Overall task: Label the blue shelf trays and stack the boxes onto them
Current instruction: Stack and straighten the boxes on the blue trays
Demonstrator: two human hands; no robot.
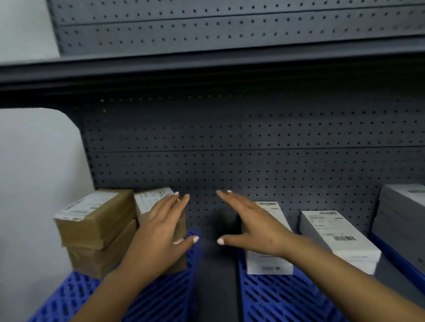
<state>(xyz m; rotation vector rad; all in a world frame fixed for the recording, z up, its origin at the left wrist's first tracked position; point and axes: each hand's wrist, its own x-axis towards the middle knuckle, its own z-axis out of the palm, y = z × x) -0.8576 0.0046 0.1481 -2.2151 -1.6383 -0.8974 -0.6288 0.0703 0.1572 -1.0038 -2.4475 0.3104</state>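
Stacking is partly done: brown boxes sit two high on the left blue tray, white boxes on the middle tray. No tray labels are visible. Left hand rests spread against a brown stack; right hand hovers spread, empty. The pegboard backs the shelf; nothing obstructs.

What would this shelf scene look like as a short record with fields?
setting: dark pegboard shelf
left tray: blue, holds brown boxes stacked two high
middle tray: blue, holds white boxes
right tray: blue, holds a grey box
left hand: open, resting against a brown stack
right hand: open, holding nothing
tray labels: none visible
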